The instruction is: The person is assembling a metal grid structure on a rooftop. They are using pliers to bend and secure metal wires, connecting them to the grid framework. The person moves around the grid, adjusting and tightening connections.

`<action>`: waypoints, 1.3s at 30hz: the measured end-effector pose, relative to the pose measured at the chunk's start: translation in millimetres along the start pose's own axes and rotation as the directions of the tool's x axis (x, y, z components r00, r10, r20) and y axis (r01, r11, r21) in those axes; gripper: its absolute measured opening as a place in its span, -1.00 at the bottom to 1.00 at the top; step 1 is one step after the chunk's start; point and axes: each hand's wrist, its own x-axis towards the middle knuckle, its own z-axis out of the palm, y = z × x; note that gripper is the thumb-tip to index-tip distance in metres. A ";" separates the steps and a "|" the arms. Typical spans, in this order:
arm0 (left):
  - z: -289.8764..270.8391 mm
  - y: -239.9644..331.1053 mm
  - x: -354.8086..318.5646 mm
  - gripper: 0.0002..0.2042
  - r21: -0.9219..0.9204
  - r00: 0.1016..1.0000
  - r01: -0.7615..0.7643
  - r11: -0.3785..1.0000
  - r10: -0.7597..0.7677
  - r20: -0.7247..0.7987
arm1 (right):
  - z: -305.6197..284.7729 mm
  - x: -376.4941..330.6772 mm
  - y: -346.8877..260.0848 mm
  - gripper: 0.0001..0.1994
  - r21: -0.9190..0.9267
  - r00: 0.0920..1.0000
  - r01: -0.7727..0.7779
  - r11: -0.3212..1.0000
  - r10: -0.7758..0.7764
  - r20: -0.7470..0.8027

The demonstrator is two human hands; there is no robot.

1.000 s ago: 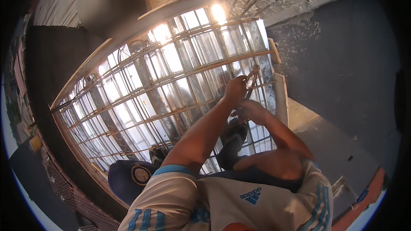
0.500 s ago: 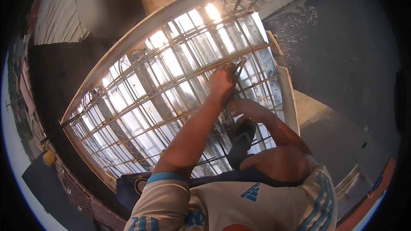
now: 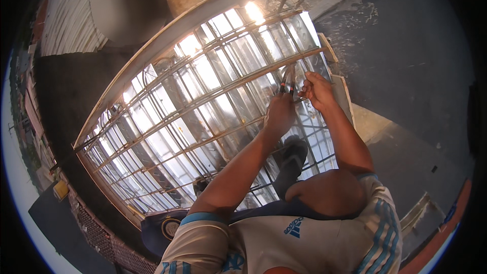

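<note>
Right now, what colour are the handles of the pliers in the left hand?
Red and black, on the pliers held in the left hand; the head view shows them.

A dark sandal [image 3: 290,165] rests on shiny sheeting [image 3: 167,137]; grey concrete slab [image 3: 411,71] right, possibly a brick wall [image 3: 101,236] lower left.

Both bare forearms come up from the lower edge and stretch forward, converging so that the two hands sit close together. The left hand [image 3: 280,113] is curled into a closed grip with its back turned up toward the camera, its arm running long and nearly straight from the short striped sleeve. The right hand [image 3: 318,90] lies just beyond and beside it, fingers bent in a pinch, its arm bent at the elbow over the raised right knee.
</note>
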 end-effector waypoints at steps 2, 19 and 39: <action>0.9 -5.7 -3.2 -0.76 0.041 0.920 -0.154 0.987 0.159 -0.359 | 3.8 -2.5 1.4 -0.88 0.025 0.999 0.010 1.000 -0.009 -0.043; -3.7 -26.4 -35.3 -0.64 -0.001 0.997 -0.050 0.999 0.050 0.061 | 21.3 -9.2 -10.5 -0.92 -0.189 0.992 -0.056 0.980 0.033 -0.123; -72.3 -0.7 -23.7 -0.82 -0.563 0.851 0.497 0.660 -0.244 0.466 | 7.5 -2.5 41.3 -0.58 -0.747 0.970 0.158 0.646 -0.245 -0.007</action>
